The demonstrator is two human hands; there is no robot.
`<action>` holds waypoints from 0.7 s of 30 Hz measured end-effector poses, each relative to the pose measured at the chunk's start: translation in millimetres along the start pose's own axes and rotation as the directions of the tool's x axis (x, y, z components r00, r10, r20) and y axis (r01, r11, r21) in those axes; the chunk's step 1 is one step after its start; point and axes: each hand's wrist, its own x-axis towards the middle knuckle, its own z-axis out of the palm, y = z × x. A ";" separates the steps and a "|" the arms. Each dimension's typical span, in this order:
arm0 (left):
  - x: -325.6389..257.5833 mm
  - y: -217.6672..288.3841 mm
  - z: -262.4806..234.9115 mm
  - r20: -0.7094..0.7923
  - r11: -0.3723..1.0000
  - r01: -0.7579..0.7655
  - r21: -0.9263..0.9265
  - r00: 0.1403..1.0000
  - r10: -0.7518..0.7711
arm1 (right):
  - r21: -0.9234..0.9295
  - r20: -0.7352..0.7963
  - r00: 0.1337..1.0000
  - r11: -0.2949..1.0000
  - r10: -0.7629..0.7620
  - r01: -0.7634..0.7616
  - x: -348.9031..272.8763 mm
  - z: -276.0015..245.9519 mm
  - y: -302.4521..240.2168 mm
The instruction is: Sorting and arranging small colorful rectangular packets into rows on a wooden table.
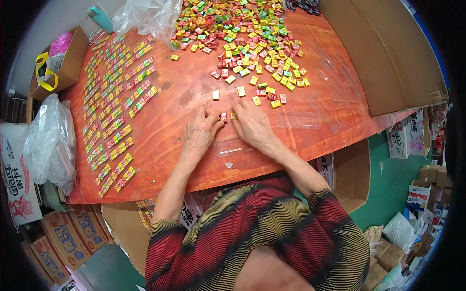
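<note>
Over the middle of the red-brown wooden table, my two hands are close together with the fingertips facing each other. My left hand (pixel 200 130) has its thumb and forefinger closed at a small red box (pixel 224 118). Just right of it, my right hand (pixel 252 123) pinches a small yellow box (pixel 233 116), partly hidden by the fingers. Two more yellow boxes, one upright-looking (pixel 216 95) and one nearer the pile (pixel 241 91), lie beyond the hands. A clear plastic strip (pixel 232 150) lies flat on the near side.
A big pile of small red, yellow and green boxes (pixel 233 24) covers the far table. Rows of joined boxes (pixel 111 111) lie at left. Clear plastic strips (pixel 303 119) are at right, by a large cardboard carton (pixel 383 53). Plastic bags (pixel 50 143) hang at the left edge.
</note>
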 end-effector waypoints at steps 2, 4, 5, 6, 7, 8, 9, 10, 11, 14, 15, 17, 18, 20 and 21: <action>-1.1 -2.3 -2.4 -0.044 0.999 -0.039 0.004 0.998 0.039 | 0.003 0.009 1.000 1.000 -0.001 0.001 -0.4 2.5 1.1; -1.9 -6.3 -4.2 -0.008 1.000 -0.031 -0.007 0.999 0.031 | 0.008 0.023 1.000 1.000 -0.001 0.001 -1.2 0.3 0.7; -2.2 -7.0 -5.8 0.027 0.999 -0.026 -0.019 0.999 0.027 | 0.032 0.035 0.997 0.997 0.069 -0.071 -0.7 -8.7 -1.4; -2.8 -6.6 -7.8 0.027 1.000 -0.023 -0.021 0.999 0.024 | 0.055 0.049 0.989 0.988 0.140 -0.143 -1.3 -14.1 -1.3; -3.2 -5.5 -10.6 0.048 1.000 -0.005 -0.028 0.999 0.006 | 0.054 0.052 0.989 0.988 0.140 -0.142 -2.4 -14.8 1.6; -2.2 -3.7 -13.1 0.067 0.999 0.012 -0.034 0.998 -0.010 | 0.086 0.067 0.989 0.987 0.130 -0.136 -1.9 -16.4 6.5; -1.3 -3.1 -15.1 0.065 0.999 0.013 -0.036 0.998 -0.010 | 0.118 0.082 0.989 0.985 0.121 -0.130 -0.7 -18.5 11.3; -0.6 -3.3 -17.1 0.103 0.997 0.022 -0.069 0.995 -0.015 | 0.106 0.106 0.987 0.986 0.118 -0.129 2.2 -22.4 16.1; -1.4 -4.4 -19.2 0.141 0.994 0.034 -0.100 0.990 -0.020 | 0.106 0.107 0.988 0.986 0.116 -0.127 7.6 -25.5 17.7; -3.4 -13.3 -16.8 0.095 0.988 0.013 -0.156 0.995 0.002 | 0.060 0.024 0.996 0.995 0.080 -0.082 25.8 -27.2 22.0; -1.0 -11.8 -15.1 0.099 0.987 0.006 -0.159 0.995 0.010 | 0.056 0.021 0.996 0.995 0.088 -0.089 32.3 -22.8 27.4; 4.0 -8.8 -12.3 0.118 0.979 0.050 -0.200 0.993 -0.027 | -0.110 0.143 0.986 0.991 0.087 -0.071 41.8 -7.8 38.5; 6.9 -8.0 -11.5 0.117 0.979 0.048 -0.200 0.993 -0.025 | -0.122 0.093 0.993 0.991 0.066 -0.055 40.2 -3.0 41.0; 10.6 -4.7 -11.9 0.139 0.984 0.028 -0.178 0.990 -0.003 | -0.144 0.094 0.994 0.989 0.054 -0.041 36.7 -1.5 46.5; 10.7 -1.3 -12.7 0.141 0.983 0.031 -0.179 0.990 -0.005 | -0.164 0.095 0.995 0.986 0.042 -0.026 34.8 -3.0 48.1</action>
